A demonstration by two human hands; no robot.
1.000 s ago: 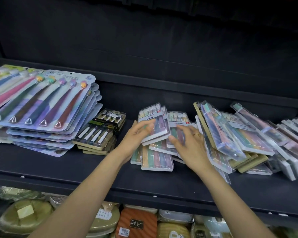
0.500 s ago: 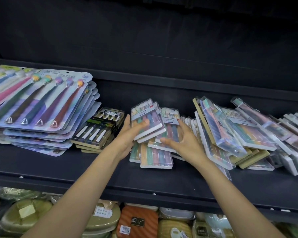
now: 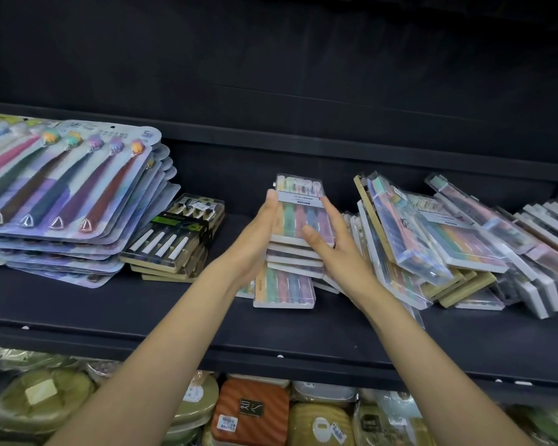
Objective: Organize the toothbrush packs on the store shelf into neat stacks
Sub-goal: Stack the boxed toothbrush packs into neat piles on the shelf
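Note:
A small stack of clear boxed toothbrush packs (image 3: 298, 217) with pastel brushes is squeezed between my two hands at the shelf's middle. My left hand (image 3: 255, 239) presses its left side, and my right hand (image 3: 327, 243) lies on its right side and front. One more pastel pack (image 3: 284, 289) lies flat on the black shelf (image 3: 142, 304) under them. A messy, leaning heap of similar packs (image 3: 448, 239) spreads to the right.
Large blister cards of toothbrushes (image 3: 62, 194) are piled at the left. Beside them sits a short stack of black-and-tan packs (image 3: 178, 239). Below the shelf's front edge lie packaged green and orange goods (image 3: 252, 410).
Both hands have gathered the scattered pastel packs into one squared stack and lifted its top packs more upright. The view has shifted slightly.

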